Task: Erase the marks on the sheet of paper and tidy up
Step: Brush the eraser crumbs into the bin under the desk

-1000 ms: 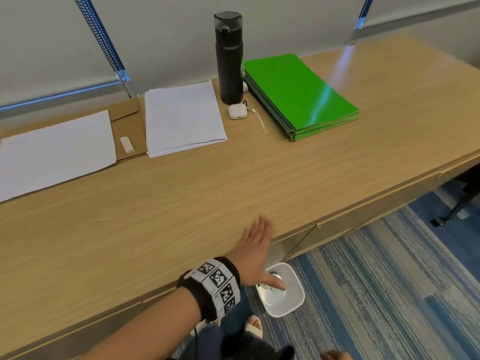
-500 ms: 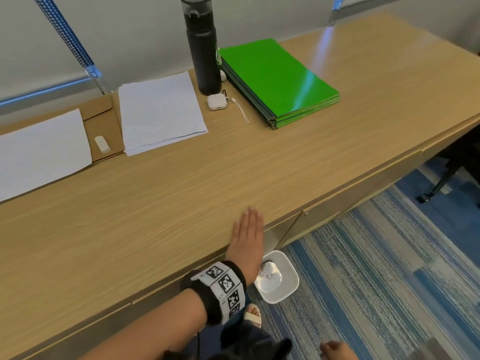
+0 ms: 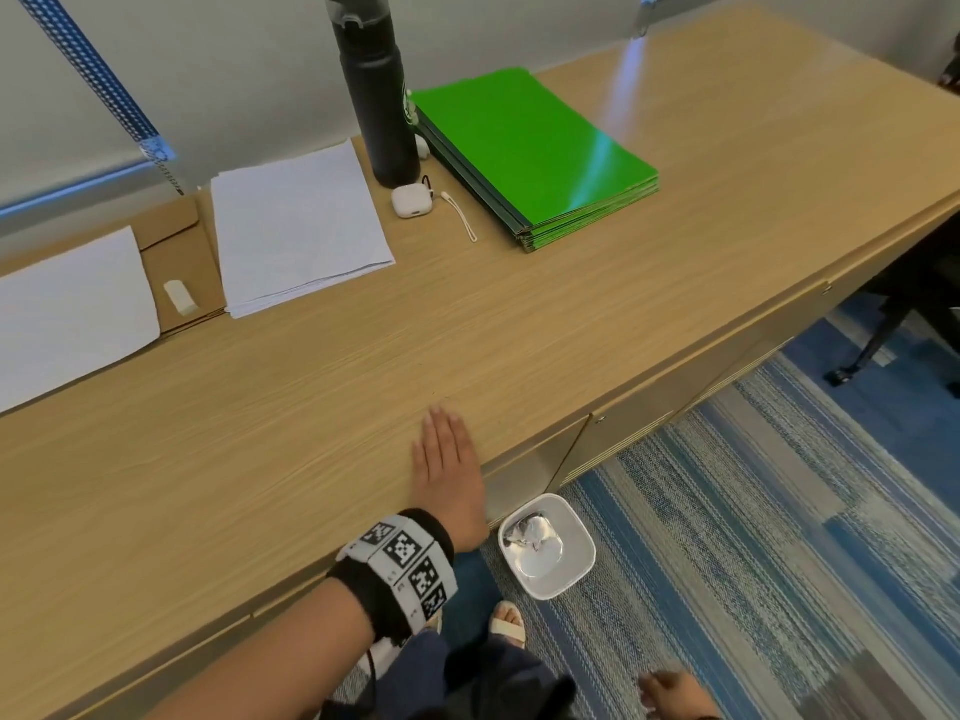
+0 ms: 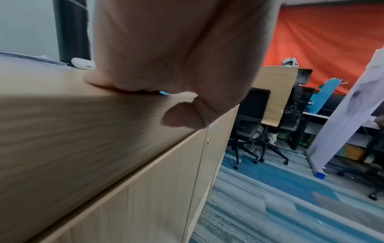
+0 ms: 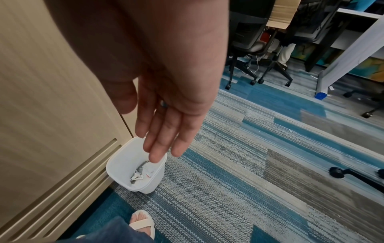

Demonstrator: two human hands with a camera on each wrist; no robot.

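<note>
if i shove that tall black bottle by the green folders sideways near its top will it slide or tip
Likely tip: the black bottle stands upright, tall and narrow on a small base. The desk looks smooth, so a low push might slide it instead. How full it is cannot be seen. It could knock the white earbud case beside it.

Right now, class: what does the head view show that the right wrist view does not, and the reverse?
Head view only: the left hand flat on the desk, the eraser, paper, bottle and green folders. Right wrist view only: office chairs and the right hand's straight fingers. Both: the white bin, carpet and a sandalled foot.
</note>
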